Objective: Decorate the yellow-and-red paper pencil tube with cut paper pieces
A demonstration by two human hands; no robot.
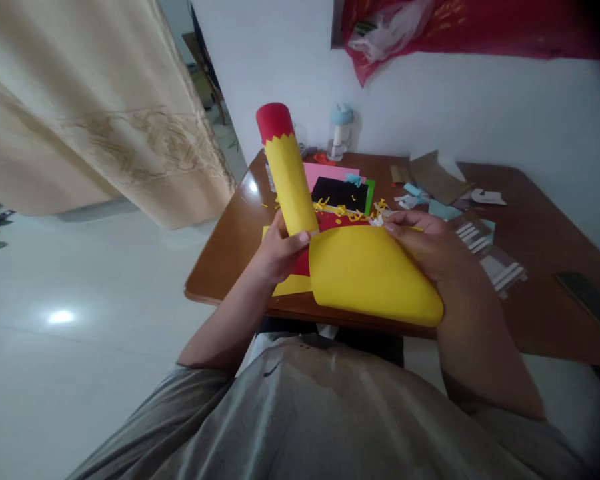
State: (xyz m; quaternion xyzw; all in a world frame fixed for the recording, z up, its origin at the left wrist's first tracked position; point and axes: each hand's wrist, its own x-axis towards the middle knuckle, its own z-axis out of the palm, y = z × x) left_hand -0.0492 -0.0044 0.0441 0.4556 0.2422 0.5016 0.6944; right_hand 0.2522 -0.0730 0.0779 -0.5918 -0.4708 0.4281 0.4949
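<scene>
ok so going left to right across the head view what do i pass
Beige patterned curtain, yellow paper tube with red end, clear bottle with pale blue cap, curved yellow paper sheet, brown cardboard piece, clear plastic packet, dark flat rectangular slab

Stacked paper sheets point(333, 175) lie on the worktop point(225, 260) behind the paper tube point(290, 180) in my left grip point(280, 250); paper scraps point(413, 190) lie to their right, a water bottle point(340, 133) behind them by the wall point(505, 113).

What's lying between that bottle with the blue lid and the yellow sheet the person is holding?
In the head view, a pink sheet, a black card and yellow scraps lie between the bottle and the yellow sheet.
</scene>
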